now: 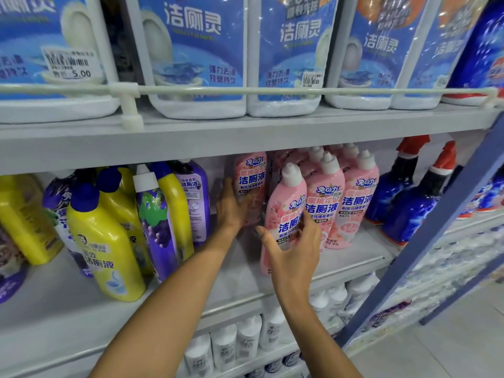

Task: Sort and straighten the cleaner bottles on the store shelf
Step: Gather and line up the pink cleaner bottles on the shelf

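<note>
- We see the middle shelf (245, 271) holding three groups of bottles: yellow and purple ones on the left, pink ones in the centre, and blue ones on the right.
- The left hand (231, 207) reaches to the far side of the shelf and holds the far pink bottle (251, 175). The thumb points up along the bottle's left side and the fingers curl over its lower front.
- The right hand (293, 246) is spread in front of the near pink bottle (286, 203), which stands closest to the shelf edge, just right of the far one. The thumb sticks out at its left edge and the fingertips reach its right side. We cannot tell whether they press on it.
- Just right of these stand more pink bottles (341, 203) with white caps, packed side by side and in rows behind.
- To the left, across a bare gap, the yellow bottle (103, 241) with a dark blue cap leans near the shelf edge. The purple bottle (156, 222) with a white cap stands beside it, and others of both colours lean at mixed angles behind.
- At the right end stand blue spray bottles (403, 200) with red triggers.
- On the shelf above, big white jugs (196, 50) with blue labels sit behind a white rail (245, 90). The leftmost one carries a price sticker (69, 62).
- Below the middle shelf we see small white bottles (248, 339) in a row.
- A blue post (425, 238) slants across the right side.
</note>
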